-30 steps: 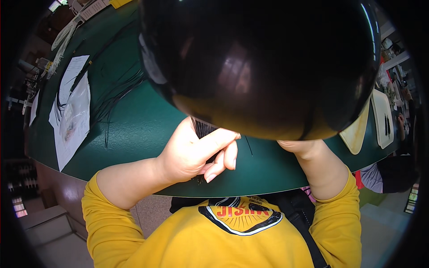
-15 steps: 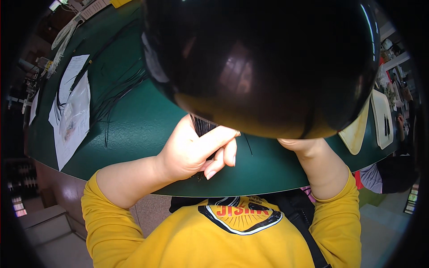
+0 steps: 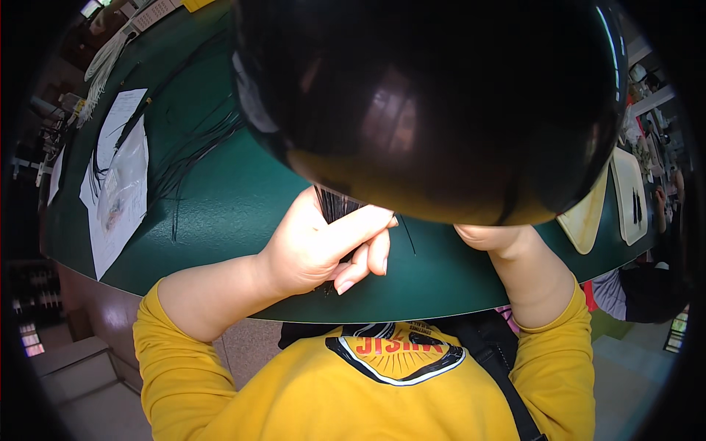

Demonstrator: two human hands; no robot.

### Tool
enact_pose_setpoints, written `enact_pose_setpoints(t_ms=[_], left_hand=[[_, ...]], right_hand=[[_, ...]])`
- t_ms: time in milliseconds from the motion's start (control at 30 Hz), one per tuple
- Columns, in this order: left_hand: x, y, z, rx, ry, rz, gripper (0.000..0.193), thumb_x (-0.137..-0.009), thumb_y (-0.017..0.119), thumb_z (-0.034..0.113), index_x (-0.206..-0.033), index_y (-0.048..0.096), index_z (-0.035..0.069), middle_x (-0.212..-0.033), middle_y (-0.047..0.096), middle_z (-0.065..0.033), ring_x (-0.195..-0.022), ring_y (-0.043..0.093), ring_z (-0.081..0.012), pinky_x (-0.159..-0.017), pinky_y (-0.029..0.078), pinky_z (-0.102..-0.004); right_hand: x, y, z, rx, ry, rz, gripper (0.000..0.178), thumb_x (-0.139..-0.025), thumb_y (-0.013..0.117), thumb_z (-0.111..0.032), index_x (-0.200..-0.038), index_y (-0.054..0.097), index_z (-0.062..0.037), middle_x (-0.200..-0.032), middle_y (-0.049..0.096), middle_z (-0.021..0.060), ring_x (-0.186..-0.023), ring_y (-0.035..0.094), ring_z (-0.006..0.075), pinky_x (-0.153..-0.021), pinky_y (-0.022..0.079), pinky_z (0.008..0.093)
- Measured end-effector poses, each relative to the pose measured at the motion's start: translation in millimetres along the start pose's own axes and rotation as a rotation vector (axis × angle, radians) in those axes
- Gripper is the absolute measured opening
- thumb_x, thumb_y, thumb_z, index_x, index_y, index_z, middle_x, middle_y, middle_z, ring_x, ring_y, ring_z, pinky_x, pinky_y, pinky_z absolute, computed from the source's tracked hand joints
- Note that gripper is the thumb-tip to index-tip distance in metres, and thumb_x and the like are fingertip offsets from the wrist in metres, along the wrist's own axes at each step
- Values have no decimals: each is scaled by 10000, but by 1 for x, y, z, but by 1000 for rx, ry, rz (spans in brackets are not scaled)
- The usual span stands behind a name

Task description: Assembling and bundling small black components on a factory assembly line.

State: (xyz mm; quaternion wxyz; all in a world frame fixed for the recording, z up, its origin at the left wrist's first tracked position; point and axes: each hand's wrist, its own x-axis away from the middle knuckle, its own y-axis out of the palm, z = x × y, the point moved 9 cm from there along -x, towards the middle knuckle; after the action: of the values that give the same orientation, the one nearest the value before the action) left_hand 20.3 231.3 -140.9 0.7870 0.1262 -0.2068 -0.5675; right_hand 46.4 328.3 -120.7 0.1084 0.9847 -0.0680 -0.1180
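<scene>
My left hand point(image 3: 323, 242) is closed around a bundle of thin black wires point(image 3: 336, 204), whose ends stick out above the thumb and a little below the fingers. Over both hands hangs a large glossy black dome point(image 3: 434, 110) that covers much of the view. My right hand point(image 3: 493, 237) reaches under its lower edge. Only the heel of that hand and the wrist show, so its fingers and anything in them are hidden. Between the hands, one thin black wire point(image 3: 409, 237) pokes out from beneath the dome.
Loose black wires point(image 3: 195, 151) lie across the green table point(image 3: 213, 228) on the left. Beside them are white papers point(image 3: 107, 246) and a clear plastic bag point(image 3: 126, 180). At the right stand a cream tray point(image 3: 586, 224) and a pale tray point(image 3: 626, 220) holding small black pieces.
My right hand has shifted very slightly left and up under the dome. The left hand keeps its hold on the wires, almost still.
</scene>
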Motion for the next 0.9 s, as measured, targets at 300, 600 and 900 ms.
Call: enact_pose_setpoints(t_ms=[300, 600, 900], left_hand=[[0, 1, 5, 30, 119, -48, 190, -949, 335, 144, -946, 458, -2, -607, 558, -130, -295, 360, -94, -303, 298, -182], [3, -3, -1, 199, 26, -15, 160, -916, 415, 95, -932, 522, -23, -631, 580, -113, -354, 451, -90, -327, 308, -178], [-1, 5, -10, 218, -29, -130, 202, -932, 413, 219, -958, 449, 22, -638, 566, -109, -307, 399, -92, -308, 306, -178]], right_hand=[[-4, -7, 18, -144, -13, -57, 162, -869, 531, -118, -897, 566, 37, -811, 616, 108, -699, 582, 117, -660, 474, 224], [-4, 10, 16, -146, 89, -80, 192, -819, 595, -59, -970, 559, 55, -872, 618, 99, -796, 594, 119, -748, 473, 231], [-3, 15, 19, -221, 42, -147, 129, -806, 608, -20, -915, 585, 43, -867, 627, 100, -799, 609, 130, -759, 491, 246]])
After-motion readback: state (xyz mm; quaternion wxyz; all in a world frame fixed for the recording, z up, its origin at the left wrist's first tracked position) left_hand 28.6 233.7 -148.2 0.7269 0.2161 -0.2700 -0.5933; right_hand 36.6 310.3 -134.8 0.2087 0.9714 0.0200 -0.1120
